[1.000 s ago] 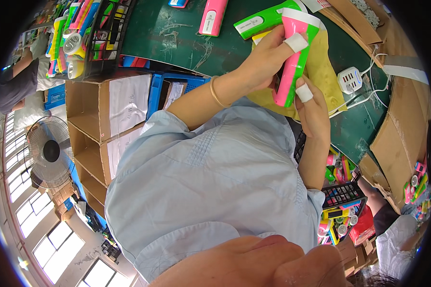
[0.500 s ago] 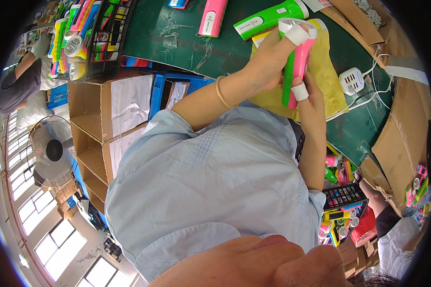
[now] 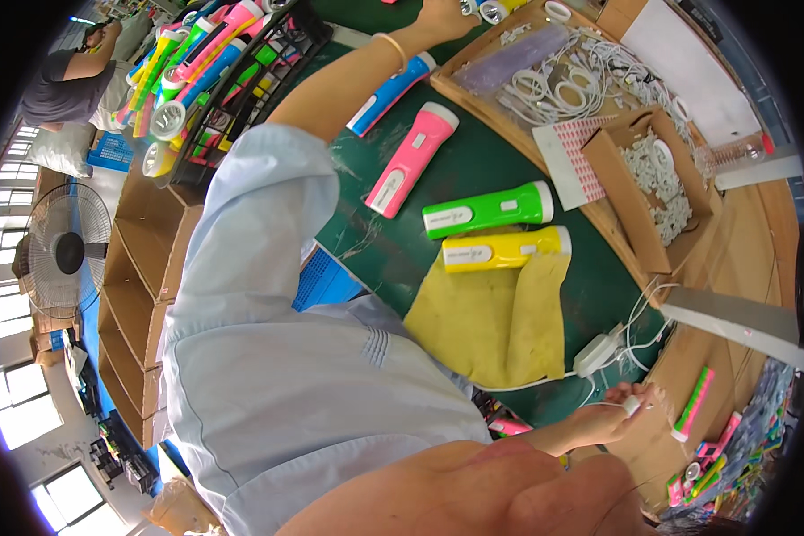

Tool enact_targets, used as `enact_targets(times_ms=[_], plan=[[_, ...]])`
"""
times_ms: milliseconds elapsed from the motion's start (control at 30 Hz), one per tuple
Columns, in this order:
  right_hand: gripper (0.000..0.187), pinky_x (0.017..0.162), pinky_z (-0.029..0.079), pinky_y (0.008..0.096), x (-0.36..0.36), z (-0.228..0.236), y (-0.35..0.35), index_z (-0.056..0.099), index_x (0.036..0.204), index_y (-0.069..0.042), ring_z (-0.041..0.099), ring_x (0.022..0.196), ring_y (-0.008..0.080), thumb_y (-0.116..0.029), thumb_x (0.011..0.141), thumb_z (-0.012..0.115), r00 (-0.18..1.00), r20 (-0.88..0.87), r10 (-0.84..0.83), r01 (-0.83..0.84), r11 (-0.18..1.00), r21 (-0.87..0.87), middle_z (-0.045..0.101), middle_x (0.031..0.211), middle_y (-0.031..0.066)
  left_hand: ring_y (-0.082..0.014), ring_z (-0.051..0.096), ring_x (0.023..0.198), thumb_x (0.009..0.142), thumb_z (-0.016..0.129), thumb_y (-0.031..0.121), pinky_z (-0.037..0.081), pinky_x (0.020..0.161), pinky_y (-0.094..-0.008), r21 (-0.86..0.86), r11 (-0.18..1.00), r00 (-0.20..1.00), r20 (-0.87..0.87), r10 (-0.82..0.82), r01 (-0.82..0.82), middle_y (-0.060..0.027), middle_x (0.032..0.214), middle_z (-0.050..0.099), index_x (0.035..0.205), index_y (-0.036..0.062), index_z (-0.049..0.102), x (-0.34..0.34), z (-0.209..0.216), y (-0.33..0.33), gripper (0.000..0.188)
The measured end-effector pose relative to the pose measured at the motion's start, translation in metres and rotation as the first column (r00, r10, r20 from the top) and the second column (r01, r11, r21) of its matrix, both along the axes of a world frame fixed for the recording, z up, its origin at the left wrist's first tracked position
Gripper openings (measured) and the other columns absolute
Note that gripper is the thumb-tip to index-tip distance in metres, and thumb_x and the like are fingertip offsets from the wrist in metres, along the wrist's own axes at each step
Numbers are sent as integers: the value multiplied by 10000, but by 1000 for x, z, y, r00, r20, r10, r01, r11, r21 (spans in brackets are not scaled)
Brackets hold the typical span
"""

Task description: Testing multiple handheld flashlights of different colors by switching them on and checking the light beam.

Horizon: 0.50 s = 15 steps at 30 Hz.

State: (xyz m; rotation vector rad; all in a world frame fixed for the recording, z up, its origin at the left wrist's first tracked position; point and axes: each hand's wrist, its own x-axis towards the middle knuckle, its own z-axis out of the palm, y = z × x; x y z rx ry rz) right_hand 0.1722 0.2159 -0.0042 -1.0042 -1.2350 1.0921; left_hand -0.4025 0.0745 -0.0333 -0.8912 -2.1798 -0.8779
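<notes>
As the yellow cloth [image 3: 473,322] perhaps prevents scratches, it carries the yellow flashlight [image 3: 506,250]; left hand [image 3: 439,22] beyond has unclear grip, right hand [image 3: 623,402] rightward seems loose, empty.

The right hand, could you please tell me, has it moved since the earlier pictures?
Yes: the right hand has moved rightward, from left of the white charger to its lower right.

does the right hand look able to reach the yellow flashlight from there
Probably yes: the yellow flashlight lies largely uncovered, though the right hand would likely have to pass over the white block between them.
</notes>
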Motion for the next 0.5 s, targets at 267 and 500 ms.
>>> enact_targets(times_ms=[267,500], plan=[[229,453,357,199,-53,-3,-62,569,1024,38,499,564,106,-123,874,506,879,-60,473,-468,833,-295,547,775,67,-308,560,957,670,661,133,445,833,-352,54,998,899,438,-7,-19,-193,981,596,1131,23,489,-80,-11,48,504],[316,454,398,235,-39,3,-74,561,1017,69,561,594,165,-211,873,533,498,-358,790,-841,340,-420,572,790,107,-140,583,681,785,556,100,422,500,-212,795,505,428,348,-834,337,-67,861,596,1071,58,478,31,112,-18,300]])
